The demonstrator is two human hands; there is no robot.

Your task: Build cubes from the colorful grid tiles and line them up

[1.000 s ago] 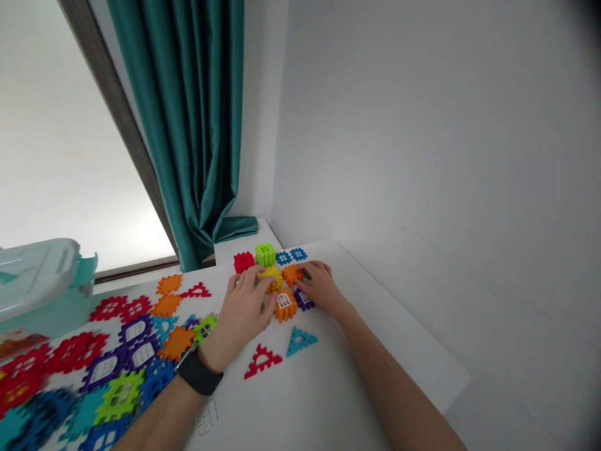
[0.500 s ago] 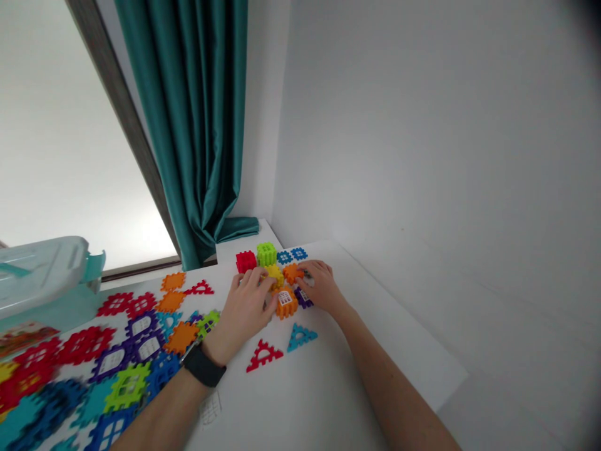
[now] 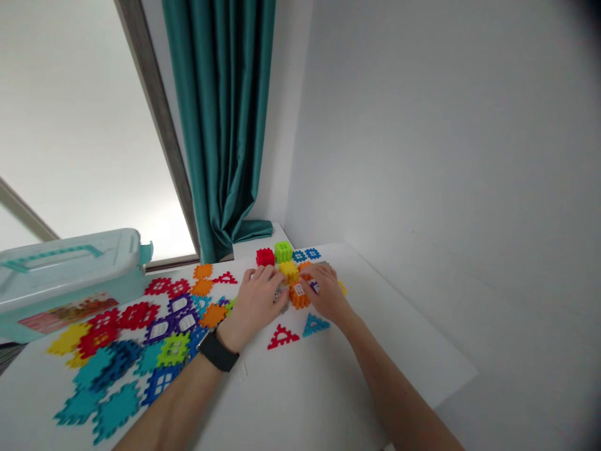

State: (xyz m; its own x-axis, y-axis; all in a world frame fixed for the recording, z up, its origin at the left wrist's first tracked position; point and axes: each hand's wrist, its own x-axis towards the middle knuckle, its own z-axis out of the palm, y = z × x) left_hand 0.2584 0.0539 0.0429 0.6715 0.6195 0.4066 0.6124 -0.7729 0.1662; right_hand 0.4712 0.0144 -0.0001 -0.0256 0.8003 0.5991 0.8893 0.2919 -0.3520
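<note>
Both my hands meet over a small cluster of toothed plastic blocks near the far edge of the white table (image 3: 300, 388). My left hand (image 3: 256, 305), with a black watch on its wrist, has its fingers curled against the yellow block (image 3: 288, 270) and the orange block (image 3: 297, 294). My right hand (image 3: 325, 290) is closed on the orange block from the right. A purple piece under my right fingers is mostly hidden. A red block (image 3: 265, 257), a green block (image 3: 283, 251) and a flat blue piece (image 3: 305, 255) lie just behind.
A red triangle (image 3: 282, 337) and a teal triangle (image 3: 315, 325) lie in front of the hands. Several flat coloured tiles (image 3: 141, 338) spread over the table's left. A pale teal lidded box (image 3: 66, 275) stands far left. A green curtain (image 3: 225, 125) hangs behind; a white wall is at right.
The view has swung left and back, showing more tiles and the box. My right hand has slid from the far orange piece onto the near orange block; the left hand stays there.
</note>
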